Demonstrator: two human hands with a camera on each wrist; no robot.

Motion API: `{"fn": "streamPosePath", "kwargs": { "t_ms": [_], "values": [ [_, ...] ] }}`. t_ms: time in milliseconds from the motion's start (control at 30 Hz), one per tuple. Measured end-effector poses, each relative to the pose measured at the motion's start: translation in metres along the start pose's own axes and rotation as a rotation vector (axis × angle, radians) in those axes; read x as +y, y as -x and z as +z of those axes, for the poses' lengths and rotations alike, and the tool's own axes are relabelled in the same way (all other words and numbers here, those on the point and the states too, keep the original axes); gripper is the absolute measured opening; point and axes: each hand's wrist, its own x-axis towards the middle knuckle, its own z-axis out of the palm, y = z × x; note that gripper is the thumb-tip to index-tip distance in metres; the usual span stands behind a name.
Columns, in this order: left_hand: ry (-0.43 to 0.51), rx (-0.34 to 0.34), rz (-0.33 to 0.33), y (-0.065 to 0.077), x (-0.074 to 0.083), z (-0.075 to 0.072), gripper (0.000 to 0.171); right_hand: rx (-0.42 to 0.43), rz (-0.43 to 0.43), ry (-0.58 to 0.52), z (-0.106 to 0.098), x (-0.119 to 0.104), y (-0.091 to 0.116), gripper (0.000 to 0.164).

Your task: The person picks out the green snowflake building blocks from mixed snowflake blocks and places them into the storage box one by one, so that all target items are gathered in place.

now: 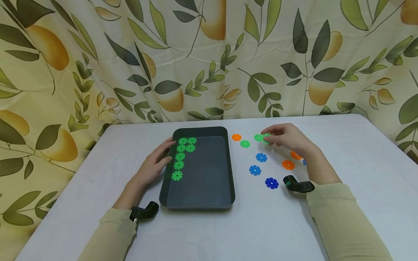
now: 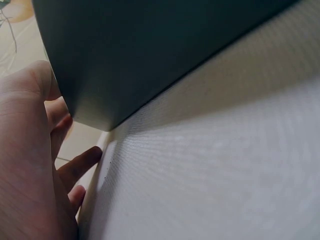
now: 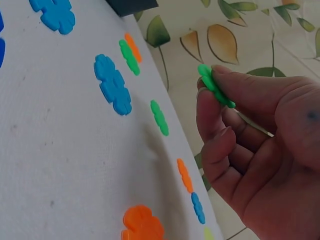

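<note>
A dark grey tray (image 1: pixel 209 174) lies on the white table, with several green notched plastic discs (image 1: pixel 179 165) along its left side. My left hand (image 1: pixel 153 165) holds the tray's left edge, thumb and forefinger at the rim. In the left wrist view, the other fingers of the left hand (image 2: pixel 30 150) reach along the outside of the tray wall (image 2: pixel 125 60). Right of the tray, my right hand (image 1: pixel 287 139) pinches a green disc (image 3: pixel 215 87) between thumb and forefinger, raised over the table in the right wrist view. Other green discs (image 1: pixel 245 144) lie beside this hand.
An orange disc (image 1: pixel 236 137) lies near the tray's far right corner. Blue discs (image 1: pixel 261 157), a dark blue disc (image 1: pixel 272 183) and another orange disc (image 1: pixel 288 165) are spread nearer the right forearm. A leaf-and-fruit patterned curtain (image 1: pixel 202 72) hangs behind the table (image 1: pixel 202 235).
</note>
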Motion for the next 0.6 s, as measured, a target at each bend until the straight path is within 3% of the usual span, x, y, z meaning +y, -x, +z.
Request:
{"fn": "streamPosePath", "kwargs": {
  "t_ms": [600],
  "values": [
    [0.015,-0.006,-0.017,-0.002,0.002,-0.001,0.052,-0.051,-0.065,-0.057,0.016,-0.026,-0.005,0.04]
  ]
}}
